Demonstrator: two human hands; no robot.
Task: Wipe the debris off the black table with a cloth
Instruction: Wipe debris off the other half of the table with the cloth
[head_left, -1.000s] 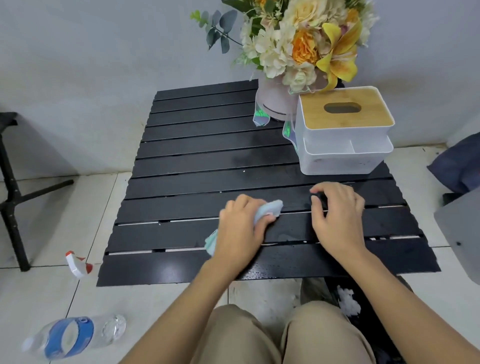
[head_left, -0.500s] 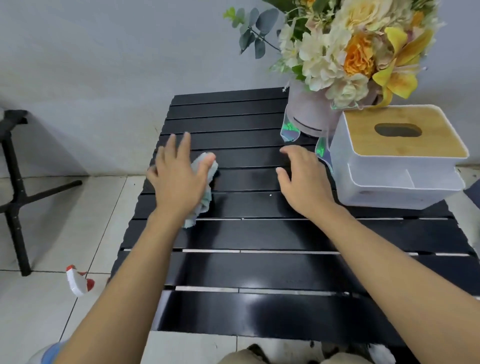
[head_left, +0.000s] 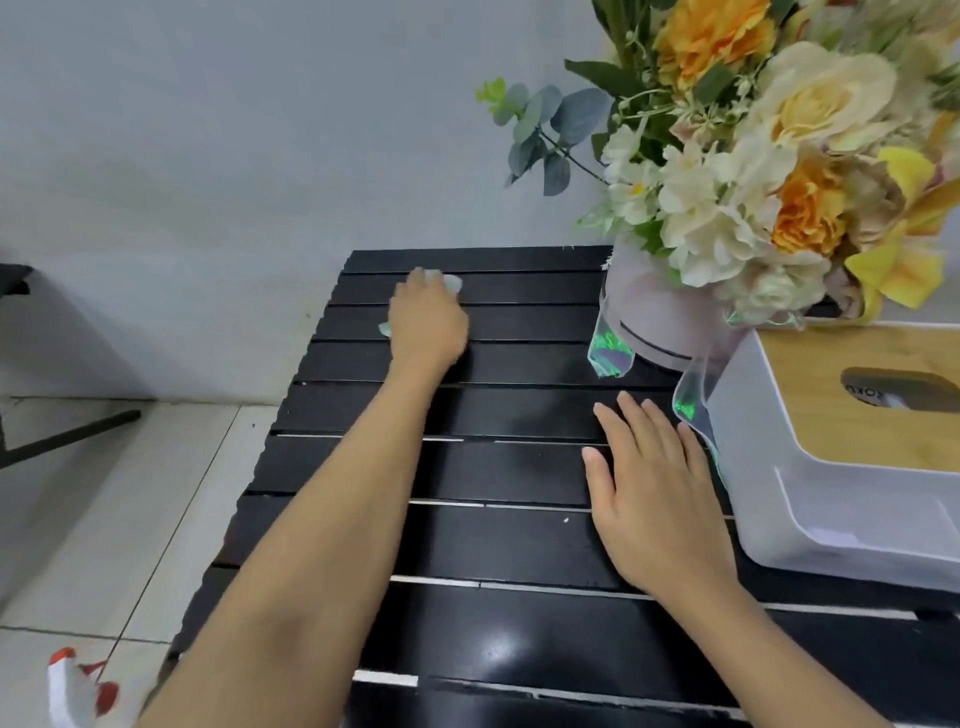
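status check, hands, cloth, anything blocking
Left hand pressing cloth on table, far left. Right hand flat, empty. Vase, tissue box crowd right side.

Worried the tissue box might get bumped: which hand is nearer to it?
The right hand. It lies flat on the black table just beside the tissue box. The left hand presses the cloth at the table's far left corner, well away from it.

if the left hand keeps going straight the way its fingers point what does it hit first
Probably nothing on the black table: the left hand, pressing the cloth, points past the far edge toward the wall.
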